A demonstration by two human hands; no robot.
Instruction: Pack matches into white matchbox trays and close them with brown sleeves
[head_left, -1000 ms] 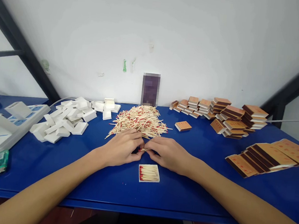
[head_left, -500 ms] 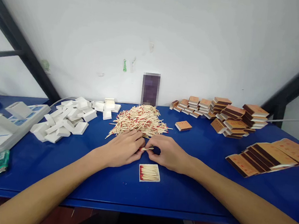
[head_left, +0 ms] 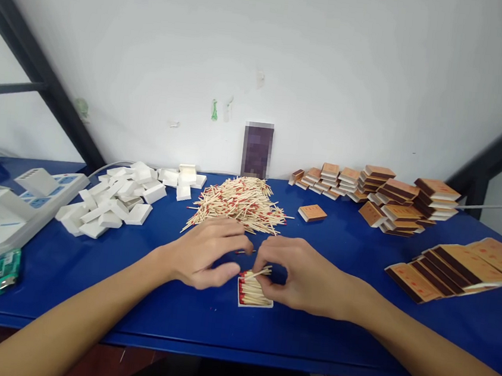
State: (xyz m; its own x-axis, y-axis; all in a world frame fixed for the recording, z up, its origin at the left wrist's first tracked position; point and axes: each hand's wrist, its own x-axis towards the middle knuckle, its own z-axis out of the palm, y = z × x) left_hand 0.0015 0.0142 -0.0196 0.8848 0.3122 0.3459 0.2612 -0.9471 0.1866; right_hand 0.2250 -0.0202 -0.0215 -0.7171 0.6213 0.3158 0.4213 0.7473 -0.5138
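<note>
Between thumb and fingertips, my right hand [head_left: 298, 274] pinches a few matches [head_left: 262, 272] just above the white matchbox tray [head_left: 255, 305]. Red-headed matches lie side by side in that tray, heads to the left. My left hand [head_left: 208, 252] is at the tray's upper left, thumb and forefinger apart with nothing seen between them. A loose match [head_left: 245, 251] lies on the table by its forefinger. Behind both hands rises a large heap of matches [head_left: 240, 202].
White empty trays [head_left: 118, 198] are piled at the left, near a power strip [head_left: 27, 218] and a green packet [head_left: 6, 273]. Matchboxes [head_left: 393, 197] stand stacked at the back right, a single matchbox [head_left: 312, 212] before them. Orange-brown sleeves [head_left: 453, 266] lie at the right of the blue table [head_left: 174, 323].
My right hand has come down toward me with the matches, from beside the heap to over the tray. My left hand has parted from it and its fingers have opened.
</note>
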